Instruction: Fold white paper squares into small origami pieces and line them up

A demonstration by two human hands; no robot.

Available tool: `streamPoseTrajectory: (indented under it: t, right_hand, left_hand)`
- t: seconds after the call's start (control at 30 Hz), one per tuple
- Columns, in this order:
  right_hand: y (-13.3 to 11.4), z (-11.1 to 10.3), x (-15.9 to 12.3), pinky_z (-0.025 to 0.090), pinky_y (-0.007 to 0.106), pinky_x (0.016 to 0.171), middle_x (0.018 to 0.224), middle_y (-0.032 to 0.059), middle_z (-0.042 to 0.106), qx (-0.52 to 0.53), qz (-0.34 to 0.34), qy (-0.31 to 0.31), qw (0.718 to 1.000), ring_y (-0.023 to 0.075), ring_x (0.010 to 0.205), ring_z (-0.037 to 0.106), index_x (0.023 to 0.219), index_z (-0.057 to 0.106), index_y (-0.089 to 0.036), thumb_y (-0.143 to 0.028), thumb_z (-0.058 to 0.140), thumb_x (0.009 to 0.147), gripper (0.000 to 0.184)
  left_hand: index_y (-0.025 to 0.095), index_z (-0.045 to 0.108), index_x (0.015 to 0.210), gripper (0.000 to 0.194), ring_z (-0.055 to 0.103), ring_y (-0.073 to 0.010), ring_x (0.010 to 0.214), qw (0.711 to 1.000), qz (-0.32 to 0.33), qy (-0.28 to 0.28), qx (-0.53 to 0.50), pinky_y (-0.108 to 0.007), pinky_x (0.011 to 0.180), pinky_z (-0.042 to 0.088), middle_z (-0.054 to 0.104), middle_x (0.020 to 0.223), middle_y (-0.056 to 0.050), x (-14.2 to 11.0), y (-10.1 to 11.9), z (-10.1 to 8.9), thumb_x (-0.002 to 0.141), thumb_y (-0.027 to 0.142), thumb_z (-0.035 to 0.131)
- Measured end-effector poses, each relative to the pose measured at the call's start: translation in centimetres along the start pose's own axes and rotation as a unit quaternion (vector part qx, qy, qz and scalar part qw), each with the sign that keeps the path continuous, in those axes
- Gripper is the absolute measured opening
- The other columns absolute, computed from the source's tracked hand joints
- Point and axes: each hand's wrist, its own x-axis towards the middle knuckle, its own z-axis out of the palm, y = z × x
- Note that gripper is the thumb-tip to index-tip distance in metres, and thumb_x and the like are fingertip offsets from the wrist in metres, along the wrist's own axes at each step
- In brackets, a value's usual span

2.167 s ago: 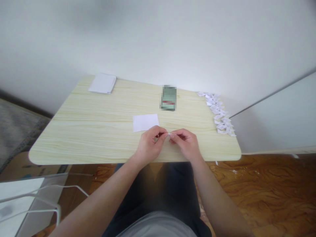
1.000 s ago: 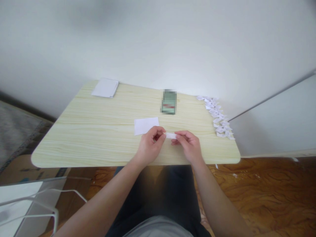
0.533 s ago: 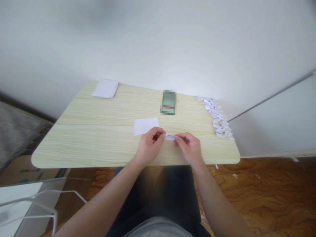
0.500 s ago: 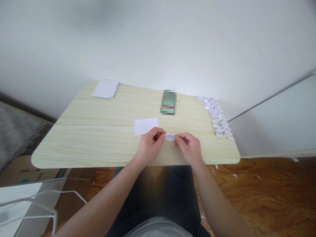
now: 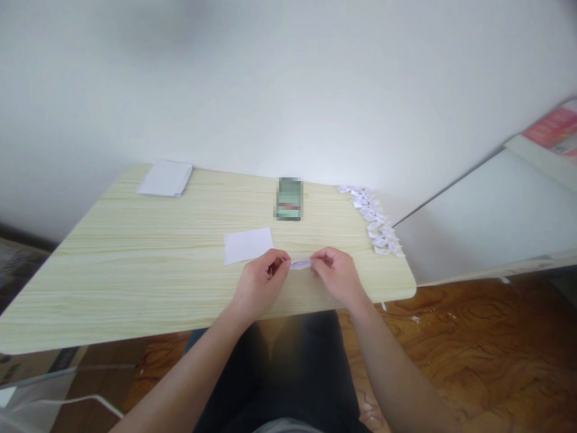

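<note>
Paper, a small white folded strip [image 5: 300,264], hung between both hands above the near part of the worktop [image 5: 135,258], right of the middle of the scene. Left hand [image 5: 261,284] pinched its left end between thumb and forefinger; right hand [image 5: 339,275] pinched its right end in the same way, other fingers curled in. The strip lay roughly level between the fingertips, its middle slightly bulged; folds too small to read in detail. Just beyond the left hand, partly covered by it, a flat white sheet [image 5: 247,245] rested on the worktop. Farther off, near the far edge, lay a green rectangular item [image 5: 289,199] with a red band, its surface blurred into blocks, so the print could not be read. Far left corner held a stack of white paper [image 5: 164,178], edges slightly out of line. Along the right edge ran a crowded row of folded white paper pieces [image 5: 372,216], pointed at the tips, several touching or overlapping, from the far edge toward the near right corner. Pale wall [image 5: 270,90] stood behind. Below, dark trousers [image 5: 288,379] showed between the forearms, with brown wood-grain floor [image 5: 428,367] at right, small white scraps [image 5: 415,319] on it.
</note>
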Motion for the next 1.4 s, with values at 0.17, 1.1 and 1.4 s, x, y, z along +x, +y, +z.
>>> streamPoseTrajectory:
  t: [0.17, 1.1, 1.4]
  right_hand:
    - [1.0, -2.0, 1.0, 0.056, 0.03, 0.066, 0.07, 0.0, 0.075, -0.006, 0.016, 0.011, 1.0, 0.0179, 0.063, 0.071, 0.085, 0.074, -0.021, -0.028, 0.064, 0.083, 0.012]
    - [-0.3, -13.0, 23.8, 0.059, 0.046, 0.094, 0.132, 0.0123, 0.064, -0.268, 0.207, 0.095, 0.936, 0.0257, 0.112, 0.067, 0.132, 0.062, -0.016, -0.036, 0.067, 0.099, 0.039]
    - [-3.1, -6.4, 18.5, 0.056, 0.033, 0.083, 0.1, 0.0074, 0.075, -0.255, -0.017, 0.102, 0.961, 0.0201, 0.091, 0.07, 0.11, 0.074, -0.016, -0.035, 0.063, 0.097, 0.026]
  left_hand:
    - [0.023, 0.07, 0.098, 0.02, 0.063, -0.0181, 0.075, 1.0, 0.008, -0.009, 0.005, -0.03, 0.066, 0.045, 0.069, 0.081, -0.001, 0.0, -0.2, 0.1, 0.097, 0.039, 0.059]
    - [0.024, 0.07, 0.09, 0.014, 0.06, -0.0186, 0.073, 1.0, 0.018, -0.009, 0.012, -0.031, 0.068, 0.046, 0.069, 0.079, -0.001, 0.1, -0.5, 0.0, 0.095, 0.032, 0.06]
    - [0.023, 0.071, 0.089, 0.01, 0.065, -0.0203, 0.081, 0.997, 0.057, 0.023, 0.038, -0.034, 0.078, 0.052, 0.072, 0.086, -0.003, -0.3, 0.4, -1.4, 0.092, 0.027, 0.062]
